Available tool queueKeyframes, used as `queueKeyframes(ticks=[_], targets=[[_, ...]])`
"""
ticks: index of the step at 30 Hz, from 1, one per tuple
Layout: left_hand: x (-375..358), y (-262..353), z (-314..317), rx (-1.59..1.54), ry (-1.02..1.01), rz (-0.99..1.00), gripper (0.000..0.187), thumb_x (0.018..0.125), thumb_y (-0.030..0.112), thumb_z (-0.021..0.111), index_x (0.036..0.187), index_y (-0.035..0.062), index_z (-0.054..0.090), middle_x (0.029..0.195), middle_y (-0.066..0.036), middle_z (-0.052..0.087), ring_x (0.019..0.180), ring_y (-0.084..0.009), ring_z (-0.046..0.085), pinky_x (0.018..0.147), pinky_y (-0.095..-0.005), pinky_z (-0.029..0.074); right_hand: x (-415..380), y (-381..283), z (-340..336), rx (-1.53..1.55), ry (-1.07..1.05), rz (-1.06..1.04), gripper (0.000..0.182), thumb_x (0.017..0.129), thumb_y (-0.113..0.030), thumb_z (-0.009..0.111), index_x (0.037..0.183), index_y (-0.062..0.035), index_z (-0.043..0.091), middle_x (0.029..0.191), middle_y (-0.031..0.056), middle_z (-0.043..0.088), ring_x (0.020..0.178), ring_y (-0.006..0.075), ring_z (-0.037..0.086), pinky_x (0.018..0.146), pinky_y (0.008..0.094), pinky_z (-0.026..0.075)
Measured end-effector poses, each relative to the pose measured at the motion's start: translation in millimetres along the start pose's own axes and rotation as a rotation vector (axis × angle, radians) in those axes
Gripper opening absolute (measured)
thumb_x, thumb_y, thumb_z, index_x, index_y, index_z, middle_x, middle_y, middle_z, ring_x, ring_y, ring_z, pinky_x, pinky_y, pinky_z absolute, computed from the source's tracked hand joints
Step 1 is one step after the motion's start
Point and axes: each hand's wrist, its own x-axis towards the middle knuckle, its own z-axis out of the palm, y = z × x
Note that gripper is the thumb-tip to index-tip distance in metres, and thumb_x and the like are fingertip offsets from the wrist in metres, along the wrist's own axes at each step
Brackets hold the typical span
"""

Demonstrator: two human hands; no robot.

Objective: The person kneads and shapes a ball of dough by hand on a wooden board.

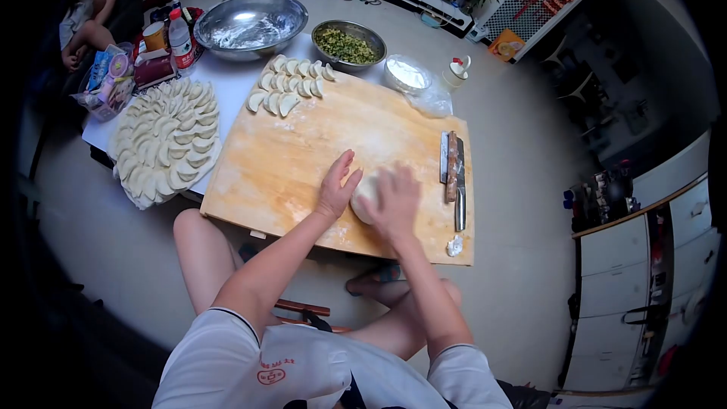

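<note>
So, we have the dough (366,188) between our two hands: our left hand (335,188) is open along its left side, thumb apart from the fingers, and our right hand (396,195) is spread over it from the other side. The right fingers are blurred, so we cannot tell whether they grip the lump or only press. If we pushed unevenly, it could skid on the floured board (261,174), or stick where the wood is bare. Right of our right fingers, a rolling pin (452,167) lies along the knife (460,212); a hard jolt could send the round pin toward the nearby edge and off. Beyond our left fingertips, the dumplings (288,85) sit close together and might cling if their skins are damp.

As for writing, the bottle (179,30) far past our left fingers has a red label (182,51), its marks too small to read. Nearer us than our fingers, the shirt (310,360) carries red characters over an emblem, equally unreadable.
</note>
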Motion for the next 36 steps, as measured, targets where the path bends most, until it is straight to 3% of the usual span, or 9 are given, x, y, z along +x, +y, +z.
queueKeyframes(ticks=[2,5,11,14,17,23,27,31,36], targets=[[0,-2,-1,0.008,-0.007,0.012,0.061,0.095,0.027,0.063,0.144,-0.0012,0.041,0.143,-0.018,0.049,0.131,-0.0268,0.049,0.107,-0.0373,0.041,10,3,26,0.018,0.074,-0.078,0.044,0.081,-0.047,0.065,0.113,-0.0166,0.068,0.124,0.0151,0.060,0.118,0.0352,0.052,0.102,0.0516,0.036],[-3,9,0,-0.009,-0.002,-0.023,0.062,0.095,0.028,0.063,0.144,-0.0013,0.040,0.142,-0.018,0.049,0.131,-0.0270,0.048,0.107,-0.0371,0.040,51,27,46,0.190,-0.302,0.190,0.048,0.085,-0.052,0.058,0.114,-0.0157,0.069,0.123,0.0155,0.062,0.118,0.0335,0.054,0.102,0.0519,0.037],[1,6,0,-0.021,0.016,-0.037,0.062,0.093,0.025,0.066,0.143,-0.0015,0.041,0.142,-0.018,0.050,0.131,-0.0260,0.048,0.107,-0.0381,0.040,83,50,56,0.319,-0.378,0.732,0.065,0.092,-0.065,0.043,0.125,-0.0136,0.065,0.122,0.0182,0.063,0.121,0.0359,0.054,0.101,0.0524,0.039],[3,0,1,-0.013,0.029,-0.019,0.062,0.093,0.025,0.066,0.143,-0.0014,0.041,0.142,-0.018,0.050,0.131,-0.0263,0.048,0.107,-0.0382,0.040,60,39,44,0.181,-0.330,0.688,0.071,0.091,-0.067,0.044,0.134,-0.0115,0.057,0.121,0.0223,0.062,0.120,0.0379,0.054,0.102,0.0523,0.040],[3,-3,-1,-0.012,0.024,-0.006,0.061,0.094,0.026,0.065,0.143,-0.0012,0.041,0.141,-0.018,0.050,0.132,-0.0271,0.048,0.107,-0.0384,0.041,40,24,-4,0.162,-0.510,0.659,0.074,0.091,-0.064,0.049,0.138,-0.0064,0.050,0.122,0.0245,0.060,0.119,0.0400,0.054,0.100,0.0520,0.042],[2,-1,-1,-0.025,0.031,0.007,0.060,0.094,0.026,0.063,0.143,-0.0012,0.042,0.141,-0.018,0.050,0.132,-0.0279,0.048,0.107,-0.0388,0.041,-4,-3,-79,0.533,-0.629,0.607,0.075,0.088,-0.056,0.061,0.136,0.0000,0.048,0.123,0.0236,0.059,0.121,0.0389,0.053,0.099,0.0489,0.044],[0,-1,0,-0.050,0.023,-0.015,0.060,0.094,0.027,0.063,0.143,-0.0017,0.041,0.142,-0.019,0.049,0.132,-0.0278,0.048,0.108,-0.0390,0.040,-8,-6,-7,-0.092,0.004,0.098,0.068,0.081,-0.055,0.067,0.131,-0.0092,0.059,0.135,0.0213,0.051,0.129,0.0413,0.042,0.104,0.0607,0.031],[0,6,-3,-0.024,0.016,-0.027,0.061,0.095,0.026,0.063,0.144,-0.0015,0.040,0.142,-0.018,0.049,0.132,-0.0274,0.048,0.108,-0.0386,0.040,28,21,56,0.033,-0.164,0.154,0.061,0.081,-0.060,0.062,0.124,-0.0168,0.065,0.136,0.0192,0.051,0.127,0.0418,0.044,0.103,0.0591,0.033],[0,2,1,-0.035,0.002,-0.012,0.061,0.094,0.023,0.065,0.143,-0.0019,0.040,0.141,-0.019,0.050,0.132,-0.0269,0.048,0.108,-0.0384,0.040,89,45,53,0.251,-0.422,0.543,0.061,0.085,-0.065,0.053,0.118,-0.0171,0.070,0.125,0.0149,0.062,0.120,0.0372,0.053,0.100,0.0538,0.040]])
